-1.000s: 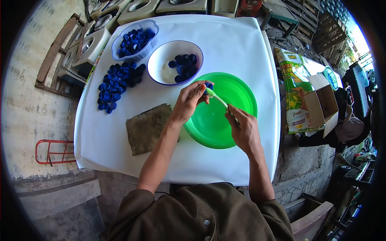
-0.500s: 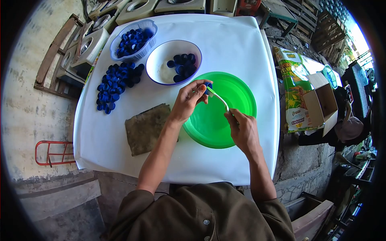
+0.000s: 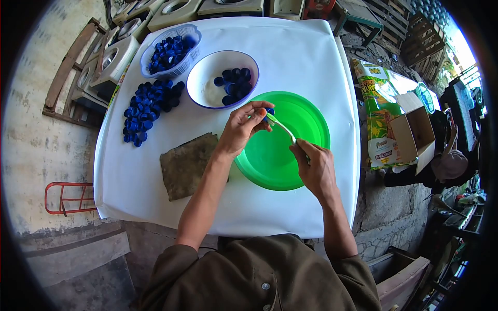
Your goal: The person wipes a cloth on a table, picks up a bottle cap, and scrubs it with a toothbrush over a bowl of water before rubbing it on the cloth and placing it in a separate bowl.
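Observation:
Over the left rim of a green basin (image 3: 306, 171), my left hand (image 3: 244, 127) is closed on a small blue cap (image 3: 270, 111). My right hand (image 3: 315, 166) grips the handle of a white and green brush (image 3: 282, 127), whose head is at the cap. Behind my left hand, a white bowl (image 3: 199, 78) with a blue rim holds several blue caps (image 3: 236, 83). More caps fill a pale blue basket (image 3: 185, 65) at the back left. A loose pile of blue caps (image 3: 140, 111) lies on the white table cover in front of the basket.
A brown cloth or board (image 3: 187, 166) lies on the white-covered table (image 3: 290, 212), partly under my left forearm. An open cardboard box (image 3: 412, 129) and a colourful printed sheet (image 3: 378, 114) are right of the table. Another person (image 3: 448, 163) is at the far right.

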Motion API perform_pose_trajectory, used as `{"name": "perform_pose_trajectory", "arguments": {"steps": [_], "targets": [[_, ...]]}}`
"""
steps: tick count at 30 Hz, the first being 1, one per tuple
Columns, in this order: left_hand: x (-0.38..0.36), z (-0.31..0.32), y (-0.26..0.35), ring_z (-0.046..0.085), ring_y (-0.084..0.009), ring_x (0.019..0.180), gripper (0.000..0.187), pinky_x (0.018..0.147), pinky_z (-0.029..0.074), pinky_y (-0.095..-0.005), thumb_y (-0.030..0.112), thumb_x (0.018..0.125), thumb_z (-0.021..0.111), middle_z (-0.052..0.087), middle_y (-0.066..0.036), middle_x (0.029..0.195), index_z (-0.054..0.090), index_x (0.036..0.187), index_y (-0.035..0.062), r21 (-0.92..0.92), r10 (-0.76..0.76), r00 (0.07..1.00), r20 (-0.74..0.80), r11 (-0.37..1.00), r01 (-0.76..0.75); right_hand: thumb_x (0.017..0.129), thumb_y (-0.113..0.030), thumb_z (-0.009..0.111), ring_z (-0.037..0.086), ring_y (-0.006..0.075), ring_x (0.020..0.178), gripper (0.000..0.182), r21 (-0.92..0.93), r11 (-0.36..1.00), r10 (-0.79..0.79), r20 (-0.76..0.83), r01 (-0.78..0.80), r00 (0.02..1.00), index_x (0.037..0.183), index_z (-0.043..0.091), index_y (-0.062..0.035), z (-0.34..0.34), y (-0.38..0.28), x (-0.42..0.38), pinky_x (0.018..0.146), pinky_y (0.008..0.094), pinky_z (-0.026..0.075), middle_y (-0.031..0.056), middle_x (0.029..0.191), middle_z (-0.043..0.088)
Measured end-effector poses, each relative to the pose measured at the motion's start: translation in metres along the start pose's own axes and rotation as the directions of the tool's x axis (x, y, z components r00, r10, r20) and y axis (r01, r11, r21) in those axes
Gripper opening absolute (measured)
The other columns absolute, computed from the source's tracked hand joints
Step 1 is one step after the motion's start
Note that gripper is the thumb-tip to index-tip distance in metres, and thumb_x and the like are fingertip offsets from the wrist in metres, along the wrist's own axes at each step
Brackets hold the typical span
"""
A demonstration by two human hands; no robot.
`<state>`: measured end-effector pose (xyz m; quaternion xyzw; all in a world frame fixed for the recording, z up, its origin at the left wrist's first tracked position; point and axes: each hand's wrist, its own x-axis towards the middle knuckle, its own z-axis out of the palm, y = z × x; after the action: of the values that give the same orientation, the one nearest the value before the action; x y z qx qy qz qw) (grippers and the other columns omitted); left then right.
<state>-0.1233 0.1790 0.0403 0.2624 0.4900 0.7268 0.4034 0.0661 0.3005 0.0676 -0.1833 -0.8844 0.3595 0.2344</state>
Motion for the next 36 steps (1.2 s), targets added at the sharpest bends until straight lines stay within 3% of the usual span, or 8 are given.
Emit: {"name": "perform_pose_trajectory", "arguments": {"steps": [13, 16, 19, 23, 26, 31, 34, 36], "targets": [[0.001, -0.001, 0.000, 0.063, -0.0099, 0.097, 0.031, 0.091, 0.055, -0.0285, 0.008, 0.100, 0.059, 0.064, -0.004, 0.110, 0.060, 0.130, -0.0002, -0.044, -0.033, 0.998, 0.058, 0.998, 0.036, 0.094, -0.012, 0.067, 0.063, 0.0392, 0.064, 0.016, -0.037, 0.998, 0.047, 0.015, -0.046, 0.999, 0.093, 0.068, 0.0041, -0.003, -0.001, 0.000, 0.057, 0.0441, 0.048, 0.0215, 0.076, 0.066], [0.001, -0.004, -0.004, 0.063, -0.0132, 0.102, 0.034, 0.093, 0.053, -0.0301, 0.007, 0.100, 0.057, 0.065, -0.009, 0.119, 0.055, 0.133, -0.0027, -0.074, -0.007, 0.999, 0.051, 0.997, 0.011, 0.094, -0.012, 0.068, 0.063, 0.0394, 0.064, 0.016, 0.008, 0.999, 0.041, 0.033, -0.042, 0.999, 0.094, 0.068, 0.0039, -0.006, -0.005, -0.001, 0.057, 0.0443, 0.048, 0.0213, 0.076, 0.065], [-0.001, -0.003, -0.001, 0.063, -0.0129, 0.103, 0.033, 0.092, 0.053, -0.0296, 0.007, 0.100, 0.057, 0.065, -0.010, 0.122, 0.055, 0.132, -0.0016, 0.018, 0.011, 0.997, 0.077, 1.000, -0.012, 0.094, -0.012, 0.068, 0.063, 0.0393, 0.066, 0.015, 0.001, 0.999, 0.051, 0.017, -0.051, 0.999, 0.095, 0.068, 0.0031, -0.013, -0.002, 0.003, 0.058, 0.0455, 0.048, 0.0209, 0.076, 0.065], [0.000, 0.000, 0.003, 0.061, -0.0096, 0.099, 0.027, 0.089, 0.054, -0.0269, 0.004, 0.100, 0.057, 0.064, -0.005, 0.115, 0.060, 0.126, 0.0002, -0.044, 0.009, 0.999, 0.046, 0.999, -0.007, 0.094, -0.012, 0.068, 0.063, 0.0398, 0.065, 0.016, -0.030, 0.999, -0.027, 0.021, 0.028, 0.999, 0.092, 0.067, 0.0035, -0.004, -0.002, -0.002, 0.058, 0.0446, 0.048, 0.0214, 0.077, 0.066], [-0.002, -0.005, -0.003, 0.062, -0.0093, 0.097, 0.027, 0.088, 0.055, -0.0263, 0.005, 0.100, 0.059, 0.065, -0.005, 0.114, 0.060, 0.126, -0.0004, -0.073, 0.006, 1.000, 0.031, 0.997, -0.003, 0.094, -0.011, 0.067, 0.064, 0.0399, 0.067, 0.015, 0.081, 0.993, 0.077, 0.048, -0.081, 0.996, 0.092, 0.065, 0.0030, -0.011, -0.009, 0.001, 0.059, 0.0459, 0.048, 0.0211, 0.077, 0.065], [-0.002, 0.003, 0.003, 0.064, -0.0111, 0.102, 0.036, 0.097, 0.055, -0.0303, 0.005, 0.098, 0.061, 0.066, -0.007, 0.115, 0.056, 0.133, -0.0025, -0.072, 0.016, 1.000, -0.004, 0.997, -0.016, 0.094, -0.012, 0.068, 0.065, 0.0394, 0.065, 0.017, -0.019, 1.000, 0.015, 0.046, -0.014, 0.999, 0.094, 0.069, 0.0044, -0.007, -0.003, -0.001, 0.058, 0.0429, 0.049, 0.0223, 0.079, 0.067], [-0.002, -0.007, -0.003, 0.064, -0.0107, 0.102, 0.037, 0.099, 0.054, -0.0311, 0.003, 0.097, 0.061, 0.066, -0.006, 0.112, 0.057, 0.133, -0.0029, -0.068, 0.012, 0.997, 0.083, 0.998, -0.006, 0.094, -0.012, 0.068, 0.065, 0.0403, 0.068, 0.017, 0.120, 0.988, 0.085, 0.062, -0.092, 0.994, 0.094, 0.069, 0.0047, -0.013, -0.003, 0.000, 0.060, 0.0442, 0.050, 0.0225, 0.080, 0.067], [-0.002, -0.005, -0.001, 0.064, -0.0105, 0.102, 0.037, 0.099, 0.054, -0.0307, 0.003, 0.097, 0.061, 0.066, -0.006, 0.112, 0.057, 0.133, -0.0034, -0.052, -0.002, 0.996, 0.091, 0.999, 0.007, 0.092, -0.011, 0.070, 0.067, 0.0388, 0.067, 0.017, 0.064, 0.989, 0.129, 0.087, -0.134, 0.988, 0.094, 0.069, 0.0056, -0.016, -0.003, 0.003, 0.060, 0.0434, 0.050, 0.0229, 0.079, 0.067]]}}
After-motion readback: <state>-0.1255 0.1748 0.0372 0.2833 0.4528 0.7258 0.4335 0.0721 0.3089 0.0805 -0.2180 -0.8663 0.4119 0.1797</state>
